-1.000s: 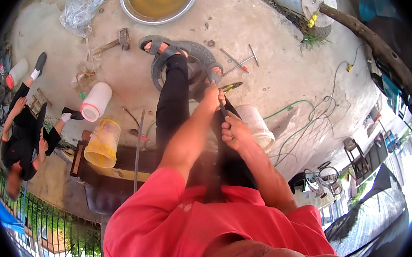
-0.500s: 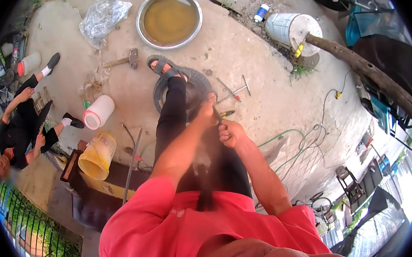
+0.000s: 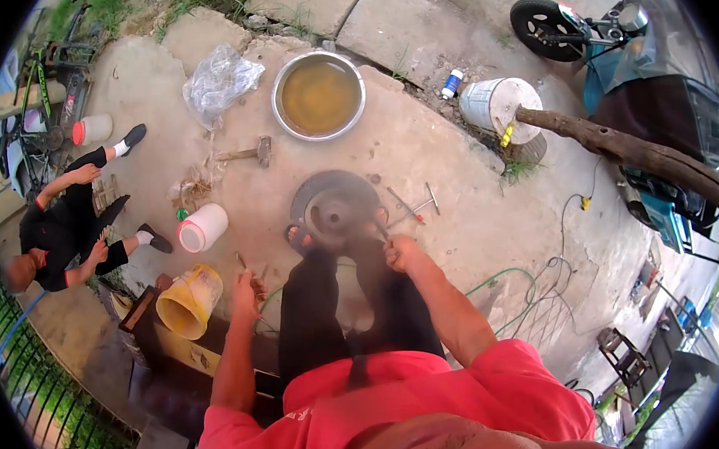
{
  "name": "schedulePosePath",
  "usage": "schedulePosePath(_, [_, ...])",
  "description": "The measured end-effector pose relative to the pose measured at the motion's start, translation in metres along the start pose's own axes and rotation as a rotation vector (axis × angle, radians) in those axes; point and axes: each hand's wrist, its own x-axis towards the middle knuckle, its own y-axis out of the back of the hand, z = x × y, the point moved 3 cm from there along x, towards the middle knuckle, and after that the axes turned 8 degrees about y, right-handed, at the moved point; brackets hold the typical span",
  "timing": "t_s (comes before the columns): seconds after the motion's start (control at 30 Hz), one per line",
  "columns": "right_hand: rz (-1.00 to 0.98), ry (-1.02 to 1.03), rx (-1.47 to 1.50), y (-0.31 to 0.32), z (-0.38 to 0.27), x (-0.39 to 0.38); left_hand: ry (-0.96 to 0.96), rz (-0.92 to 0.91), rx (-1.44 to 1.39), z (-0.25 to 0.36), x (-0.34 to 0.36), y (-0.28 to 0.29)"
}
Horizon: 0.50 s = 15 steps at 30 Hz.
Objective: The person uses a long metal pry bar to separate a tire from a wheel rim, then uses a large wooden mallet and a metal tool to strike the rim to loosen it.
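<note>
A dark tyre on a wheel (image 3: 336, 209) lies flat on the concrete in front of me. My feet are at its near left and right edges. My right hand (image 3: 401, 253) is closed round a short dark bar (image 3: 381, 228), whose far end reaches the tyre's right edge. Off to the left, well apart from the wheel, my left hand (image 3: 249, 296) has its fingers curled at a thin metal bar (image 3: 240, 259); its tip sticks out above the hand. A second bar end shows beside the fingers, and my arm hides the rest.
Ahead are a basin of brownish water (image 3: 318, 95), a hammer (image 3: 248, 154) and a T-handled wrench (image 3: 432, 199). A yellow bucket (image 3: 190, 302) and white container (image 3: 203, 228) stand left, near a seated person (image 3: 60, 254). A green hose (image 3: 509, 274) lies right; a log (image 3: 612, 142) juts in.
My left hand has left the wheel and moved to the bars on the left. The right hand keeps its bar at the tyre. My left foot has shifted back off the tyre; the view has tilted.
</note>
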Motion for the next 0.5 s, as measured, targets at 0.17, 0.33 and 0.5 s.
schedulePosePath(0.17, [-0.010,-0.003,-0.004,-0.034,0.005,0.004,0.038,-0.003,-0.007,-0.052,0.009,0.001])
schedulePosePath(0.33, [0.045,-0.003,-0.048,-0.022,0.013,0.018,0.076,-0.259,0.131,-0.050,-0.021,-0.094])
schedulePosePath(0.5, [0.055,0.000,-0.031,-0.043,0.039,0.002,0.086,-0.361,0.107,-0.069,0.015,-0.101])
